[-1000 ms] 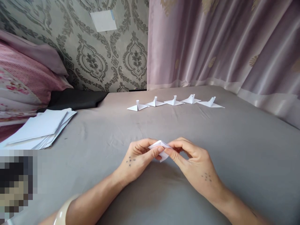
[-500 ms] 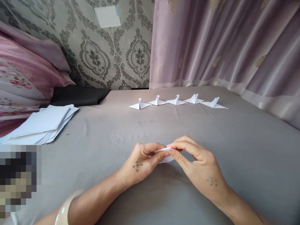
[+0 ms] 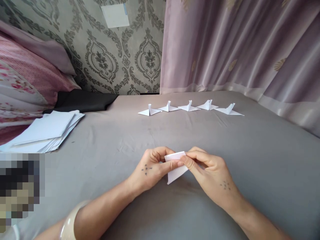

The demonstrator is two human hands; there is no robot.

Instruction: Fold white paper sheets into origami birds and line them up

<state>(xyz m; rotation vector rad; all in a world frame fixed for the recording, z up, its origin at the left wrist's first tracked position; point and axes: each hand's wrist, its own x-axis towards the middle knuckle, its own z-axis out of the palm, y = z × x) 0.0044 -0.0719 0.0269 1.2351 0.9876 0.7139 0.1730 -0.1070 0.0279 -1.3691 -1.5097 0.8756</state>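
Note:
Between my hands is a small piece of folded white paper (image 3: 176,173), held just above the grey sheet. My left hand (image 3: 153,168) pinches its left side, thumb across the front and fingers behind. My right hand (image 3: 212,173) grips the right side, its thumb tip meeting the left thumb near the middle. The paper's upper edge shows above the thumbs, and a pointed corner hangs below them. The fingers behind the paper are partly hidden.
Several folded white paper birds (image 3: 189,106) stand in a row along the far side of the grey sheet (image 3: 120,200). A stack of white paper (image 3: 45,130) lies at left, by a black cloth (image 3: 85,101). Pink curtains (image 3: 212,43) hang behind. A blurred-out patch covers the lower left.
The folded paper has tilted, so its front face and lower corner now show where mostly an edge did before. Both hands keep hold, and the thumbs have shifted slightly.

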